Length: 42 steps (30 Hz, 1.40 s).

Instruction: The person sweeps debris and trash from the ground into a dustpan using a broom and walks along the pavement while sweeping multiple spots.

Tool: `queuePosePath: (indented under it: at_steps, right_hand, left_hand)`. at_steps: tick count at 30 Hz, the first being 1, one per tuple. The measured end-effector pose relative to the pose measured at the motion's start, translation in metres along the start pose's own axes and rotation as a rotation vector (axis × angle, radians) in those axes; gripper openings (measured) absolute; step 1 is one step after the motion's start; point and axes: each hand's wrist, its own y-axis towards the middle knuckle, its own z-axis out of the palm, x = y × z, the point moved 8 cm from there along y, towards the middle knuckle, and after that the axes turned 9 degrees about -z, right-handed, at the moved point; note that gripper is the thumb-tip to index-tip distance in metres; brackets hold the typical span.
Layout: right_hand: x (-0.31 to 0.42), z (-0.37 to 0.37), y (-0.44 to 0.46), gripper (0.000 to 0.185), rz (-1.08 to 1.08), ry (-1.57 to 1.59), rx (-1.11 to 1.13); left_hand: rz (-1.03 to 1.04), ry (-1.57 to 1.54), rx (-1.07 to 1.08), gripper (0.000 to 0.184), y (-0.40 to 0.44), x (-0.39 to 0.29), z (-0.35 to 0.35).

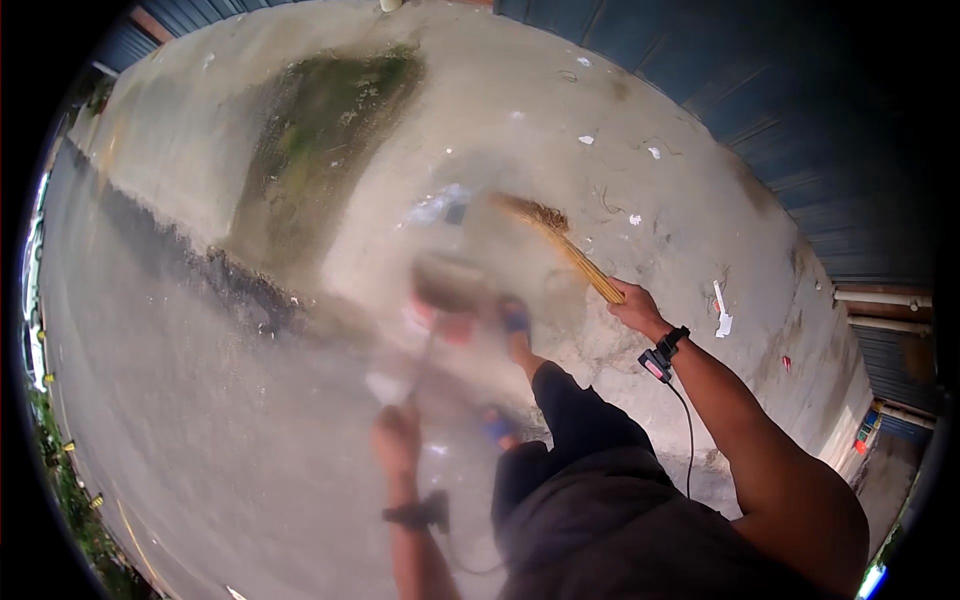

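Observation:
My right hand (pixel 635 308) is closed round the handle end of a straw broom (pixel 582 262). The broom's brown, bushy tip (pixel 535 211) points away to the upper left, close to the concrete. My left hand (pixel 397 435) is closed on the thin handle of what looks like a dustpan (pixel 445 290), dark with red and white parts and badly blurred. A pale blurred patch shows just above that hand. Whitish litter (pixel 438 205) with a small dark piece lies left of the broom tip, beyond the dustpan.
White scraps (pixel 654 152) and a larger white piece (pixel 721 310) lie on the concrete to the right, with a small red scrap (pixel 787 363). A mossy patch (pixel 330 130) is at upper left. A blue corrugated wall (pixel 780 140) borders the right. My sandalled foot (pixel 516 320) is near the dustpan.

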Motion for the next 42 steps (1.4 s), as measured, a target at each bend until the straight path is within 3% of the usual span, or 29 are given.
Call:
queuePosePath:
  at_steps: [2, 4, 10, 13, 17, 26, 30, 36, 42]
  right_hand:
    - [0.01, -0.013, 0.077, 0.046, -0.141, 0.0, -0.067]
    - [0.014, -0.017, 0.149, 0.067, -0.018, -0.147, 0.044]
    - [0.042, 0.022, 0.289, 0.043, 0.03, -0.311, 0.036]
    - [0.057, 0.084, 0.276, 0.036, -0.03, -0.293, 0.169]
    - [0.085, 0.126, 0.187, 0.052, -0.078, -0.114, 0.468]
    - [0.094, 0.06, 0.118, 0.056, -0.035, 0.054, 0.398]
    - [0.075, 0.028, 0.136, 0.058, -0.051, -0.039, 0.322]
    - [0.112, 0.004, 0.207, 0.054, -0.02, -0.175, 0.177]
    - [0.155, 0.057, 0.326, 0.058, -0.083, -0.341, 0.057]
  left_hand:
    - [0.021, -0.039, 0.005, 0.045, 0.035, -0.005, 0.009]
    - [0.004, -0.068, 0.057, 0.045, 0.06, -0.022, 0.005]
    - [-0.098, 0.055, 0.103, 0.042, 0.138, -0.036, 0.006]
    - [-0.072, 0.074, 0.123, 0.04, 0.168, -0.04, 0.007]
    - [-0.073, 0.184, 0.145, 0.041, 0.195, -0.057, 0.0]
    - [-0.092, 0.228, 0.139, 0.038, 0.203, -0.04, -0.009]
    - [-0.086, 0.243, 0.149, 0.037, 0.205, -0.036, -0.015]
    - [-0.067, 0.23, 0.17, 0.035, 0.211, -0.019, -0.019]
    - [-0.07, 0.231, 0.153, 0.033, 0.213, -0.012, -0.023]
